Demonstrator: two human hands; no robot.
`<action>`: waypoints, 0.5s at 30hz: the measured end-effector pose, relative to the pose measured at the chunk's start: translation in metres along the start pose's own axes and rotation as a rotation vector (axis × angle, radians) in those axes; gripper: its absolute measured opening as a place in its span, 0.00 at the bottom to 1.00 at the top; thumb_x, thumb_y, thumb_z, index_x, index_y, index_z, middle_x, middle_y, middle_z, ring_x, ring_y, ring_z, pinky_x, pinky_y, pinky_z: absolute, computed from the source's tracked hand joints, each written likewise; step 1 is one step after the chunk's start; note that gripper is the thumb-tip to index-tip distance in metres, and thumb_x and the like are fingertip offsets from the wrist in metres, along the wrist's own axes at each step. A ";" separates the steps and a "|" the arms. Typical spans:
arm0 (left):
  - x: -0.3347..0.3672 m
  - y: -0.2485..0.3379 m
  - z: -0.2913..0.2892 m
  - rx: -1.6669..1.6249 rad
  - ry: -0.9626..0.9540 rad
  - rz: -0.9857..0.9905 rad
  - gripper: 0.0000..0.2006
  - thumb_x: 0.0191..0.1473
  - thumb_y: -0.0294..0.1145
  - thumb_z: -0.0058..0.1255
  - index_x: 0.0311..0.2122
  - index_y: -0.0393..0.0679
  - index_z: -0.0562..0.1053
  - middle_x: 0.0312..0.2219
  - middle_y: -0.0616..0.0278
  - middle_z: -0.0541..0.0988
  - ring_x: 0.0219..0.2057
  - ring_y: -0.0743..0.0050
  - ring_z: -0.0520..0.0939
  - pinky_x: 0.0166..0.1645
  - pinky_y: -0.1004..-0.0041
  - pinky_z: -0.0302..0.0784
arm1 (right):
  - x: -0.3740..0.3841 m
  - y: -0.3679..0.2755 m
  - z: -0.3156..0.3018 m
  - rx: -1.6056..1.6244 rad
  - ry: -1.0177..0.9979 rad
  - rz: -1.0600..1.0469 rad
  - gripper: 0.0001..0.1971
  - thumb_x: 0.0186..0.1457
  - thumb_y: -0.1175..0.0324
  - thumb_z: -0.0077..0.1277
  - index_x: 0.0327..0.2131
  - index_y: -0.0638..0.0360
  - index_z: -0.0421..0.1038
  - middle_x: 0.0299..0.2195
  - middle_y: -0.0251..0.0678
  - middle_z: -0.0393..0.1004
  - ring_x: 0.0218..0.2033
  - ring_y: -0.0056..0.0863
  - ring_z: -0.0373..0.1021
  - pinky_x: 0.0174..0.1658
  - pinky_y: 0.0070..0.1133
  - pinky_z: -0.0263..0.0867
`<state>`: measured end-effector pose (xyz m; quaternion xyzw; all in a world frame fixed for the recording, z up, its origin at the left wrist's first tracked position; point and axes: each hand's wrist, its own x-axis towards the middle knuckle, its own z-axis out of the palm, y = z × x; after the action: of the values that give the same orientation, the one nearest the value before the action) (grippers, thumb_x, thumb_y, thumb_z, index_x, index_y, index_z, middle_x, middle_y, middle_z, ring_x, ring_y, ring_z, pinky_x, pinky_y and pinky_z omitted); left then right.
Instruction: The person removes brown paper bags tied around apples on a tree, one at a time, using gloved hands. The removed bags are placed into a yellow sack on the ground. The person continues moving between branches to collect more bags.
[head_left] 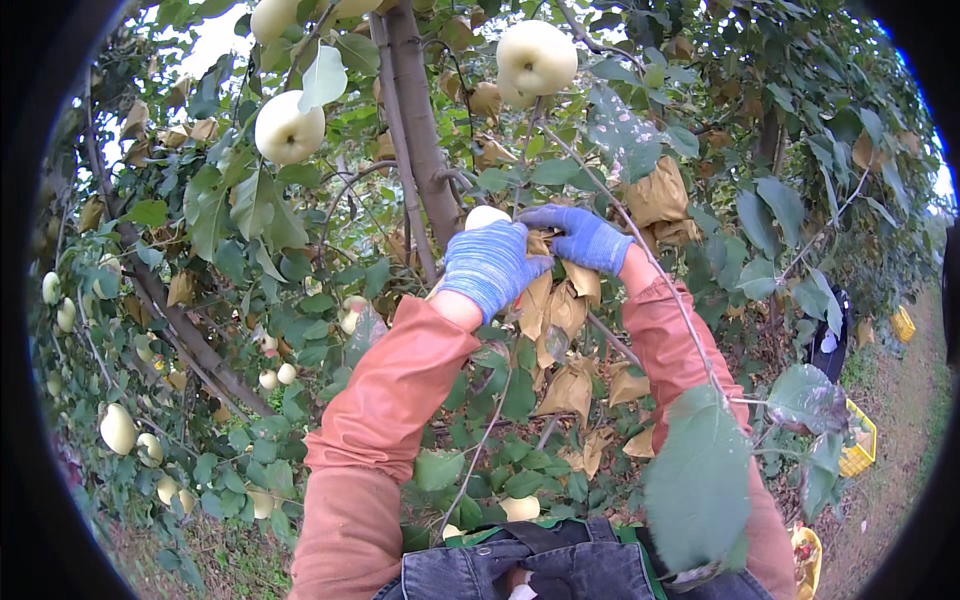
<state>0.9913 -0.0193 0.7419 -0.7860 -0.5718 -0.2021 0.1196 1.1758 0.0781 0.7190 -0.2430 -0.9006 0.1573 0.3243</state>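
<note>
My left hand [487,265], in a blue knit glove, is closed with its fingers curled against a pale apple [486,216], whose top shows past the knuckles. Its thumb points right toward brown paper bags. Close beside it, my right hand [582,238], gloved the same way, has bent fingers on a crumpled brown paper bag [540,243]; the fingertips are partly hidden. More torn paper bags [566,310] hang just below both hands. A thin branch [640,235] passes in front of my right wrist.
Pale apples [290,128] and another apple [537,58] hang above. A trunk [420,130] rises behind my left hand. Large leaves [697,485] cover part of my right forearm. More apples [118,428] hang at left. Yellow crates [860,440] stand on the ground at right.
</note>
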 end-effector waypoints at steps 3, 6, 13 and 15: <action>-0.005 -0.012 0.006 0.000 -0.012 -0.065 0.28 0.45 0.60 0.55 0.43 0.46 0.77 0.35 0.51 0.80 0.35 0.54 0.83 0.40 0.61 0.78 | 0.018 -0.008 0.010 -0.167 -0.110 -0.018 0.26 0.44 0.79 0.46 0.51 0.54 0.70 0.50 0.43 0.71 0.52 0.40 0.67 0.58 0.27 0.61; -0.003 -0.013 0.013 -0.056 -0.030 -0.043 0.31 0.44 0.63 0.55 0.45 0.47 0.76 0.37 0.51 0.80 0.37 0.52 0.82 0.42 0.60 0.77 | 0.008 0.002 0.008 -0.155 -0.065 0.003 0.23 0.44 0.80 0.48 0.48 0.55 0.71 0.48 0.42 0.73 0.50 0.40 0.69 0.55 0.28 0.63; -0.008 -0.024 0.021 -0.211 0.149 -0.091 0.27 0.44 0.60 0.57 0.39 0.45 0.78 0.35 0.52 0.80 0.36 0.53 0.81 0.43 0.61 0.76 | 0.013 -0.018 0.013 -0.177 0.036 -0.150 0.16 0.41 0.79 0.56 0.39 0.60 0.73 0.36 0.39 0.72 0.39 0.36 0.71 0.46 0.26 0.66; -0.013 -0.032 0.028 -0.303 0.229 -0.055 0.21 0.43 0.51 0.60 0.39 0.48 0.78 0.32 0.53 0.80 0.34 0.53 0.81 0.41 0.60 0.75 | 0.016 -0.014 0.012 -0.106 0.024 -0.139 0.14 0.41 0.77 0.58 0.36 0.61 0.73 0.34 0.38 0.71 0.36 0.34 0.70 0.43 0.26 0.66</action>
<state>0.9625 -0.0089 0.7099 -0.7509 -0.5390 -0.3770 0.0586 1.1523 0.0738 0.7244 -0.1986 -0.9183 0.0836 0.3322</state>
